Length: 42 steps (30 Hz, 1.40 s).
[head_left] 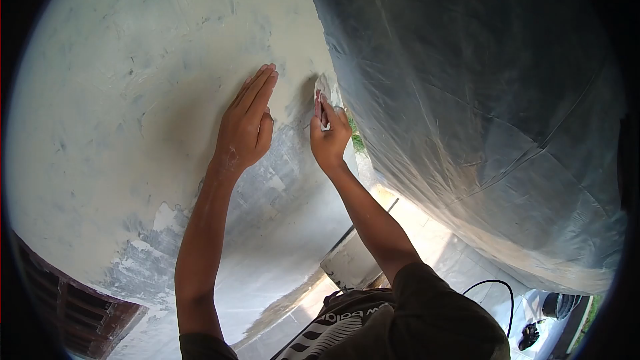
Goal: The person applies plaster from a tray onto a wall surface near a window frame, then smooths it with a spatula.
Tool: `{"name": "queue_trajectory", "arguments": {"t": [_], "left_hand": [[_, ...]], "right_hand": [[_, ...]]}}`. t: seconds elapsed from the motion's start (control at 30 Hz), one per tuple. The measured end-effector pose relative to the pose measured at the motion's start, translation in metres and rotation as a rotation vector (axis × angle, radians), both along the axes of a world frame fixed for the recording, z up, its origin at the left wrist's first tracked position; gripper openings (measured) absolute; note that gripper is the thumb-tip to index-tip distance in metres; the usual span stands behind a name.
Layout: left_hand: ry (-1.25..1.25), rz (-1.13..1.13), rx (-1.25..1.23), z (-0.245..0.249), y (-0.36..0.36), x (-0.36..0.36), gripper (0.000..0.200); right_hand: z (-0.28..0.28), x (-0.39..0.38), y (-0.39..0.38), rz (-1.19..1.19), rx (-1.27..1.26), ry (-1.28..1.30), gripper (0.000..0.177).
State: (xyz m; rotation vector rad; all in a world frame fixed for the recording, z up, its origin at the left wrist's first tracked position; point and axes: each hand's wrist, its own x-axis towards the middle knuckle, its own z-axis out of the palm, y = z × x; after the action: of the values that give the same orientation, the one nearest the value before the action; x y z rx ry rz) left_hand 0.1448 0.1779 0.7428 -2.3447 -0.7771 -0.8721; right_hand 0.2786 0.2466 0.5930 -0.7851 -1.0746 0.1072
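Note:
My left hand (247, 123) lies against the plastered wall (167, 60), its fingers stretched out and held close together, with nothing in it. Near the wall's right edge, my right hand (331, 137) is closed around a putty knife (319, 103) smeared with white filler. The blade end is pressed to or just off the wall; which of the two is hard to see. Patchy grey and white filler covers the surface below both hands.
A large dark plastic sheet (480, 93) hangs close on the right. A brown wooden grille (73, 300) is at the lower left. At the lower right are a bucket (559, 305), a black cable (497, 282) and a dark object (529, 337) on the floor.

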Motion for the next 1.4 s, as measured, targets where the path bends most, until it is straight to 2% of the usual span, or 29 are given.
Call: {"name": "queue_trajectory", "arguments": {"t": [0.1, 0.17, 0.2, 0.23, 0.3, 0.37, 0.43, 0.53, 0.6, 0.7, 0.77, 0.83, 0.9, 0.97, 1.07, 1.17, 1.27, 1.37, 1.4], "left_hand": [[-0.019, 0.006, -0.006, 0.000, -0.003, -0.003, 0.055], [-0.015, 0.011, -0.004, -0.001, -0.007, -0.005, 0.055], [-0.018, 0.017, -0.013, -0.002, -0.008, -0.005, 0.056], [-0.021, 0.023, -0.023, -0.002, -0.009, -0.006, 0.056], [-0.019, 0.016, -0.017, -0.004, -0.009, -0.010, 0.056], [-0.020, 0.009, -0.014, -0.005, -0.009, -0.012, 0.056], [-0.028, 0.002, -0.010, -0.004, -0.011, -0.016, 0.056], [-0.023, 0.011, -0.001, -0.004, -0.011, -0.020, 0.056], [-0.020, 0.014, 0.000, -0.005, -0.010, -0.023, 0.056], [-0.017, 0.031, -0.003, -0.006, -0.013, -0.023, 0.057], [-0.012, 0.034, -0.004, -0.006, -0.012, -0.022, 0.057], [-0.015, 0.015, -0.006, -0.007, -0.010, -0.019, 0.057], [-0.025, 0.001, -0.014, -0.008, -0.008, -0.014, 0.057], [-0.035, -0.012, -0.021, -0.007, -0.005, -0.011, 0.057], [-0.012, -0.030, -0.012, -0.007, -0.001, -0.008, 0.056], [-0.018, -0.030, -0.043, -0.004, -0.002, -0.010, 0.056], [-0.005, -0.028, -0.016, -0.005, -0.004, -0.012, 0.056], [-0.018, -0.015, -0.038, -0.007, -0.003, -0.013, 0.062], [-0.021, -0.012, -0.036, -0.007, -0.003, -0.012, 0.059]], "right_hand": [[0.027, 0.010, 0.035, -0.091, 0.045, -0.019, 0.048], [0.030, 0.003, 0.044, -0.076, -0.054, -0.146, 0.047], [0.024, -0.007, 0.047, -0.104, -0.028, -0.178, 0.045], [0.018, -0.016, 0.049, -0.197, 0.110, -0.207, 0.048], [0.000, -0.034, 0.039, -0.213, 0.108, -0.226, 0.049], [-0.016, -0.046, 0.016, -0.094, 0.015, -0.274, 0.049], [-0.031, -0.059, -0.006, -0.063, 0.072, -0.263, 0.053], [-0.042, -0.060, -0.036, 0.010, 0.079, -0.301, 0.049], [-0.043, -0.052, -0.042, 0.035, 0.167, -0.194, 0.044], [0.004, -0.016, -0.013, -0.031, 0.093, 0.003, 0.043], [0.027, 0.003, 0.014, -0.154, 0.078, -0.022, 0.043], [0.029, -0.001, 0.040, -0.125, -0.002, -0.029, 0.044], [0.015, -0.020, 0.043, -0.132, -0.029, -0.143, 0.046], [-0.011, -0.046, 0.012, -0.055, -0.039, -0.183, 0.053], [-0.049, -0.071, -0.047, 0.053, 0.088, -0.210, 0.048], [-0.040, -0.047, -0.057, 0.126, 0.078, -0.089, 0.044], [0.007, -0.007, -0.017, -0.044, 0.074, 0.011, 0.050], [0.026, 0.004, 0.016, -0.142, 0.019, -0.007, 0.054], [0.023, -0.004, 0.024, -0.116, -0.037, -0.114, 0.054]]}}
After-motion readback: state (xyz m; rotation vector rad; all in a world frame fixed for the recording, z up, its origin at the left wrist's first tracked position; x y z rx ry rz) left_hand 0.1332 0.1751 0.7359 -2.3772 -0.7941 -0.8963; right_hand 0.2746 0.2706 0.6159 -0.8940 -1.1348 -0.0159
